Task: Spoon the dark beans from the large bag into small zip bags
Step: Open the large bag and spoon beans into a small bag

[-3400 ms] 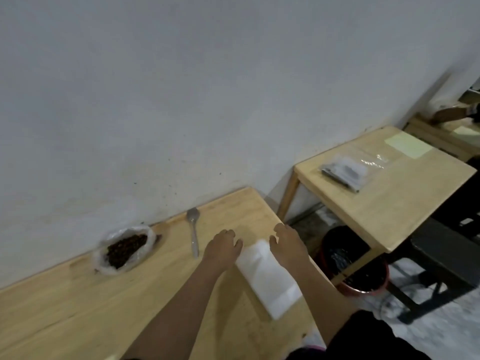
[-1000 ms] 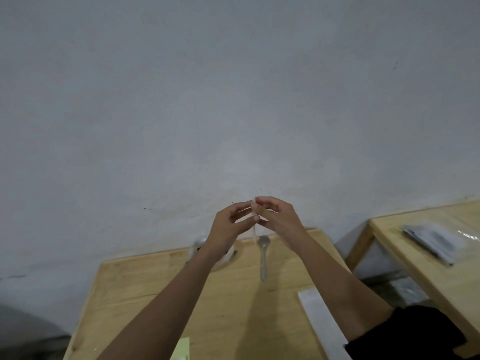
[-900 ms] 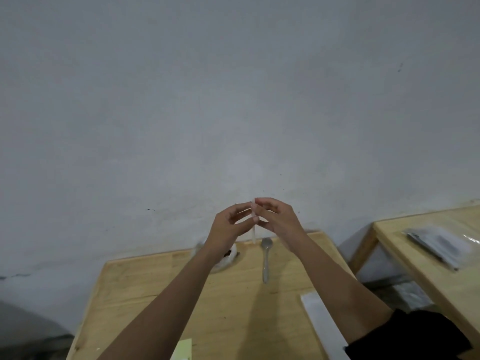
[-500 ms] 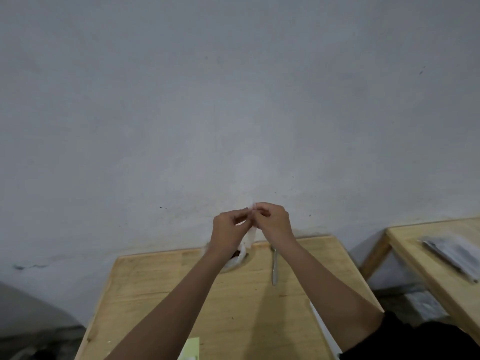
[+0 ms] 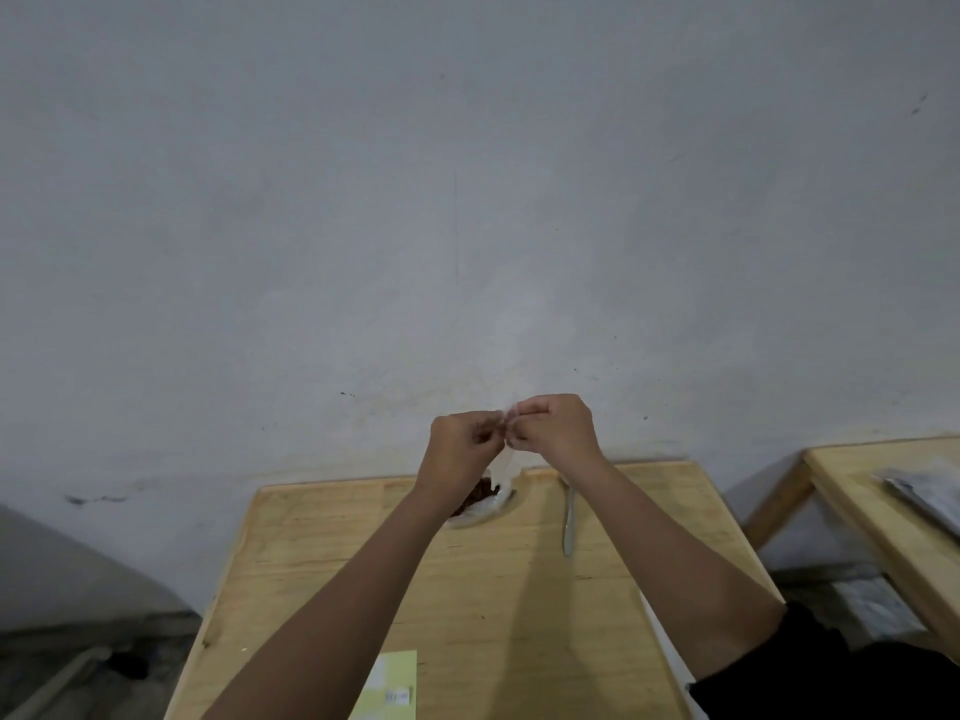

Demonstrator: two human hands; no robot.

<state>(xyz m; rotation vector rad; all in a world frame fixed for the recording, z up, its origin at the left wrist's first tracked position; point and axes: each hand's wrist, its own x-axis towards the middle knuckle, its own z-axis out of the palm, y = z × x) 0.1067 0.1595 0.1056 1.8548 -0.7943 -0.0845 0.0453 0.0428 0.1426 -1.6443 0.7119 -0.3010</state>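
Held items
- Left hand (image 5: 460, 449) – raised above the table, fingers curled, thumb and fingertips pinching the top edge of the small zip bag (image 5: 505, 462).
- Right hand (image 5: 558, 428) – raised beside the left and nearly touching it, fingers curled, pinching the same top edge from the other side.
- Small zip bag: clear and thin, hanging down between the two hands. Whether its mouth is open cannot be told.

On the near table (image 5: 519, 589)
- Large bag (image 5: 488, 504): clear plastic, lying at the far edge by the wall (image 5: 467, 200), partly hidden behind the left wrist.
- Dark beans (image 5: 475, 498): showing inside the large bag.
- Spoon (image 5: 570, 522): lying flat just to the right of the large bag, apart from it. Its bowl end is hidden behind the right forearm.
- Yellow-green paper (image 5: 389, 685): at the near edge, under the left forearm.
- White stack (image 5: 662, 636): a thin strip of it shows along the right edge of the table.

To the right
- Second table (image 5: 857, 506): wooden, set apart from the first, carrying a grey packet (image 5: 930, 496) cut off by the frame edge.
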